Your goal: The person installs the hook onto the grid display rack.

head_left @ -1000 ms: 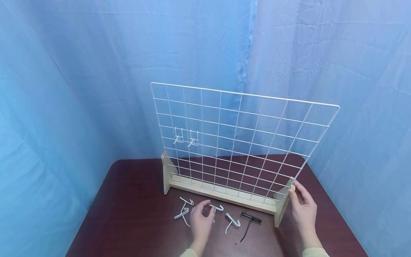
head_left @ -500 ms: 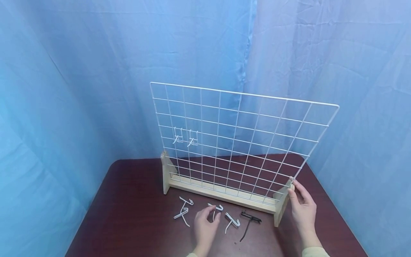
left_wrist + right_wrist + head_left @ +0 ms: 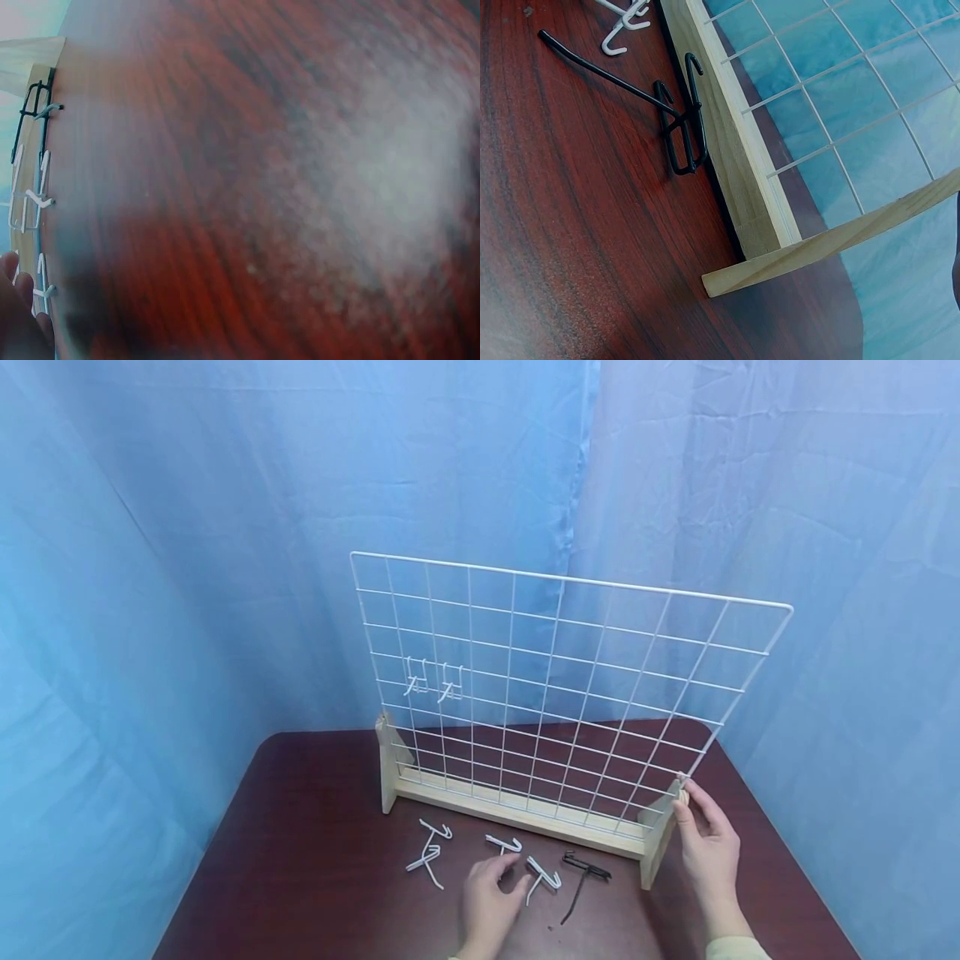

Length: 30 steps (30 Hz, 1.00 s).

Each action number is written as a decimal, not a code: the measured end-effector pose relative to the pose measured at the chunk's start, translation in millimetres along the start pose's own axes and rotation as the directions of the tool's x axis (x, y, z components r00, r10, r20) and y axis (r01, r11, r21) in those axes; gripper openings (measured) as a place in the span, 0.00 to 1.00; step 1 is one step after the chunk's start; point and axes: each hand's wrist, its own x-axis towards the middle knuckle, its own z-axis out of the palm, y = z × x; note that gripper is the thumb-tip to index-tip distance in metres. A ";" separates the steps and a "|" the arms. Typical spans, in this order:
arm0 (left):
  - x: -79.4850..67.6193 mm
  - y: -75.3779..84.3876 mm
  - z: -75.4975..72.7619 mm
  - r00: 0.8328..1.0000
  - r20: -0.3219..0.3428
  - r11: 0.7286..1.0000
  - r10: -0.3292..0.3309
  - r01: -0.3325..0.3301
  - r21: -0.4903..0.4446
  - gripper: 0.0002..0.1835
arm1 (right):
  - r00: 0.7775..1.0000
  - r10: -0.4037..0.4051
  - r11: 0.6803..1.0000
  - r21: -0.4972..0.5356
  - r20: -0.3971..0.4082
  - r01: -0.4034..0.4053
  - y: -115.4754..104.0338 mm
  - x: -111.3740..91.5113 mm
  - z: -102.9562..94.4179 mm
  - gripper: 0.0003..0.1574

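Note:
My left hand hovers low over the table with thumb and fingers apart, holding nothing. Just beyond its fingertips lies a white wire hook, and a second white hook is right beside the thumb. In the left wrist view, the left hand's fingers show only at the lower left corner. My right hand pinches the top of the right wooden side piece of a display stand. That stand holds up a white wire grid panel. Two white hooks hang on the grid's left part.
A black hook with a long prong lies right of the white ones, before the wooden base bar. Two more white hooks lie at the left. Blue curtains surround the dark red table.
My left hand has moved right and slightly nearer, from over the middle white hook to just in front of it. The right hand has kept its grip on the stand.

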 end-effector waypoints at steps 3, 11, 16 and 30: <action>-0.4 1.1 -0.7 0.999 0.045 1.000 -0.005 0.004 0.010 0.19 | 1.000 -0.010 1.000 0.013 0.005 0.010 -9.0 -1.3 0.8 0.24; -3.7 0.0 0.0 0.994 0.085 0.997 0.071 -0.074 0.037 0.21 | 0.999 -0.032 0.998 0.058 0.016 0.031 -5.7 -0.6 0.1 0.25; -5.6 -2.0 2.1 0.988 0.090 0.991 0.129 -0.132 0.036 0.22 | 1.000 -0.029 0.999 0.043 0.012 0.028 5.9 1.7 -1.8 0.26; -8.1 -7.4 1.9 0.958 0.112 0.954 0.265 -0.277 0.112 0.24 | 1.000 -0.030 0.999 0.016 0.009 0.030 -5.6 -0.5 0.5 0.25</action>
